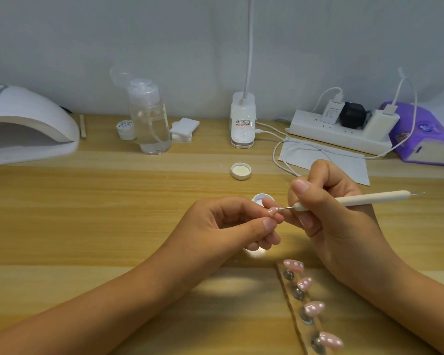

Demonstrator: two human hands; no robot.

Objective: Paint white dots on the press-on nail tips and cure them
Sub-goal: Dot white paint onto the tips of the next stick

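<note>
Centre of the frame: a pink nail tip (pixel 272 210) pinched between thumb and forefinger of the left hand (pixel 231 221), the other fingers curled under. Just to its right, the right hand (pixel 326 208) clamped pen-fashion round a white dotting pen (pixel 356 199), with the fine metal point at the nail tip; touching or just short of it, cannot tell. Hands close together, fingertips nearly meeting above the wooden table (pixel 87 213). Directly behind the left fingertips, a small open white pot (pixel 260 198); farther back, a white lid (pixel 241 170) lying inside-up.

Lower right: a brown strip (pixel 294 307) with metal studs, carrying a row of four dotted tips (pixel 314 308), pink with white spots.

Upper left: a white curing lamp (pixel 28 124), its mouth open toward the centre. Along the back edge, left to right: small jar (pixel 125 129), clear pump bottle (pixel 150 119), stack of white pads (pixel 183 129), desk-lamp base (pixel 242 121), power strip (pixel 338 134) with plugs and cables, purple pack (pixel 426 137) at far right.
</note>
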